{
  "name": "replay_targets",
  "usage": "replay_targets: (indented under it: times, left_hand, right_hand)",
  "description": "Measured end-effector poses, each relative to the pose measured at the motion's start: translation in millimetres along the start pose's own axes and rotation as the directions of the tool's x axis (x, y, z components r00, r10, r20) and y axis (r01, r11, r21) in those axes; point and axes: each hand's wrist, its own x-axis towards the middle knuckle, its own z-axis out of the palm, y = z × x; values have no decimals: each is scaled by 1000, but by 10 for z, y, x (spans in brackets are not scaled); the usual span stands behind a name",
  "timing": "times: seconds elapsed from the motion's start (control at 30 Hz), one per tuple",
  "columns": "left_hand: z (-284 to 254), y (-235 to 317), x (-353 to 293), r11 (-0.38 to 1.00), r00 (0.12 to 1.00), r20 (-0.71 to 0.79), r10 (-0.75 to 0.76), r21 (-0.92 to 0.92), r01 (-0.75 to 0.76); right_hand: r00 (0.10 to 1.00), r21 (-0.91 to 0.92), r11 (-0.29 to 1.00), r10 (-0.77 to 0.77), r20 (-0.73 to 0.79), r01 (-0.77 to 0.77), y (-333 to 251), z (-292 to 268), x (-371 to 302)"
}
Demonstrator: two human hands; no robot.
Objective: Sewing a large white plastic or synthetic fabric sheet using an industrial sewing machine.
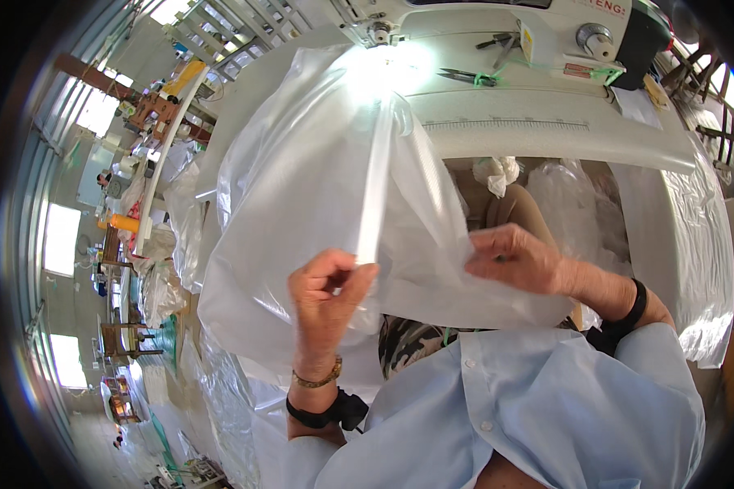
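A large translucent white plastic sheet [294,179] drapes from beneath the lit needle area of a sewing machine [569,37] toward my lap. Down its middle runs a narrow white strip [373,196], drawn straight between the machine and my left hand [328,289]. Thumb and fingers of that hand pinch the strip's near end. Farther right, my right hand [518,259] is curled at the sheet's right edge, its fingertips closed on the plastic and slightly blurred. Bright lamp glare hides where the strip meets the needle.
Black thread snips [469,77] with green thread lie on the machine table, near another dark tool [497,39]. A ruler scale [506,125] runs along the table's near edge. More clear plastic [579,204] hangs below at right. Cluttered workbenches [151,204] stand at far left.
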Motion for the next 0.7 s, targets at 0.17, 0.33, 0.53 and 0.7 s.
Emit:
replay_targets:
  times: [0.17, 0.33, 0.53, 0.7]
  left_hand:
    - [177, -85, -70, 991, 983, 181, 38, 116, -60]
    - [168, -94, -108, 986, 976, 219, -3, 162, -33]
    - [110, -196, -147, 956, 970, 240, 38, 274, -105]
    - [86, -156, -182, 984, 977, 199, -71, 172, 37]
  right_hand:
    - [960, -267, 933, -188, 207, 240, -296, 332, 35]
    - [933, -296, 899, -249, 259, 322, -201, 549, 130]
    - [910, -435, 812, -262, 321, 388, -249, 663, 191]
    - [862, -454, 741, -349, 369, 494, -121, 748, 280]
